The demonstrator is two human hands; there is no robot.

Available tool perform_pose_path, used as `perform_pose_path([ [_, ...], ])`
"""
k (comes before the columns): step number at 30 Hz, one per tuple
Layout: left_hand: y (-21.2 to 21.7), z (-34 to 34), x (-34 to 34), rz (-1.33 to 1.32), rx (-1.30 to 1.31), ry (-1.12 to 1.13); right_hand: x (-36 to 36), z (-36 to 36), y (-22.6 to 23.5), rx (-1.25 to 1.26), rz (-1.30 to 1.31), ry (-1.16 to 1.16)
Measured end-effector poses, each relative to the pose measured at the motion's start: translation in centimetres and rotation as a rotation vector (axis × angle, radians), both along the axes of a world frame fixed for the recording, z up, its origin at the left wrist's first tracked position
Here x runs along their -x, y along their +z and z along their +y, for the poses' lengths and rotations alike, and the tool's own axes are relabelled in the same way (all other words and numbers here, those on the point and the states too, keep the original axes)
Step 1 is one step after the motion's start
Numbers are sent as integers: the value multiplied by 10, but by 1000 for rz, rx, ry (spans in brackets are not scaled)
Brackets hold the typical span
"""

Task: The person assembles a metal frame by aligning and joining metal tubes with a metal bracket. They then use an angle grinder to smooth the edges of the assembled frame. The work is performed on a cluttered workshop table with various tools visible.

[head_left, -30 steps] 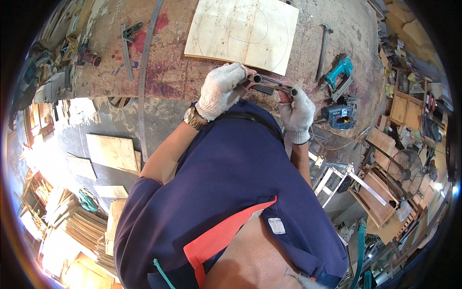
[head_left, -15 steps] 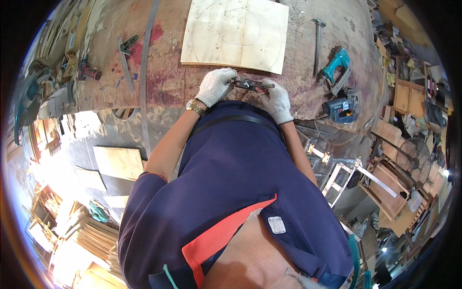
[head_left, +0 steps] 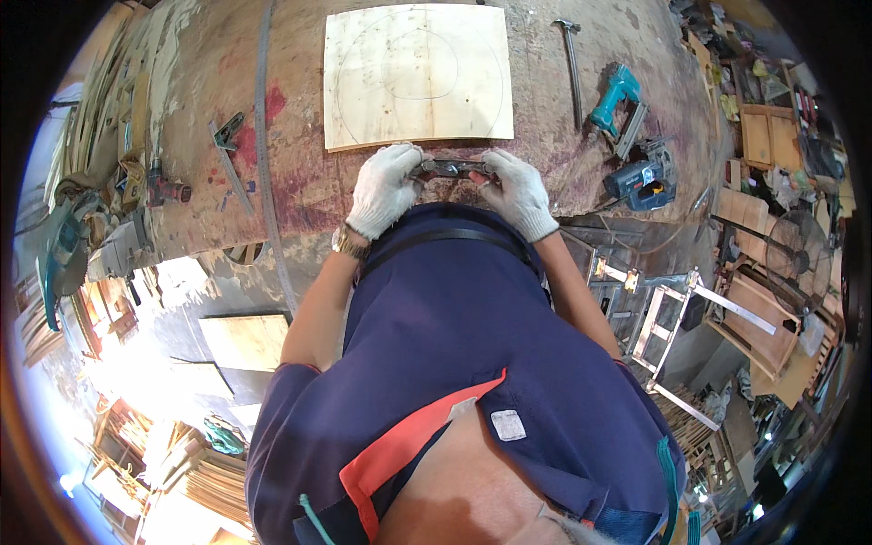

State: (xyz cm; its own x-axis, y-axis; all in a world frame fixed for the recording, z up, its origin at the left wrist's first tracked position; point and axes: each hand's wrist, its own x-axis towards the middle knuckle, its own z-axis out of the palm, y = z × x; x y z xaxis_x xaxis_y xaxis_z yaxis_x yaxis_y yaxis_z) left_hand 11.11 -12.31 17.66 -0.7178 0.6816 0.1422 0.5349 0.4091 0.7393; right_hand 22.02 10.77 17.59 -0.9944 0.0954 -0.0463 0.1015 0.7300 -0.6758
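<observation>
Both my hands wear white knit work gloves and are raised in front of my waist at the bench's near edge. Between them is a small, dark, bar-shaped metal tool with a shiny spot in its middle, held level; its exact kind I cannot make out. Fingers of my left hand are closed on its left end, and those of my right hand grip its right end. Just beyond lies a pale plywood board with two pencilled circles, one inside the other.
On the worn workbench to the right lie a hammer, a teal nail gun and a blue jigsaw. Leftward are a long metal ruler, a metal square and a drill. A metal frame stands lower right.
The dark tool has gone from slightly tilted to nearly level, still in both hands. The bench and board have shifted left in view as my head moved.
</observation>
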Motion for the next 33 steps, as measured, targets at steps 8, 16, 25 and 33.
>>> perform_pose_path([
  [8,-44,1,2,-53,134,-9,0,-2,-50,43,-19,-33],
  [16,-70,5,8,-106,160,-42,2,2,-87,15,-113,-6],
  [25,34,1,4,-169,-50,-6,-3,-3,33,53,-6,-29],
  [33,55,-15,-12,-183,-193,137,-20,19,15,101,-156,-146],
])
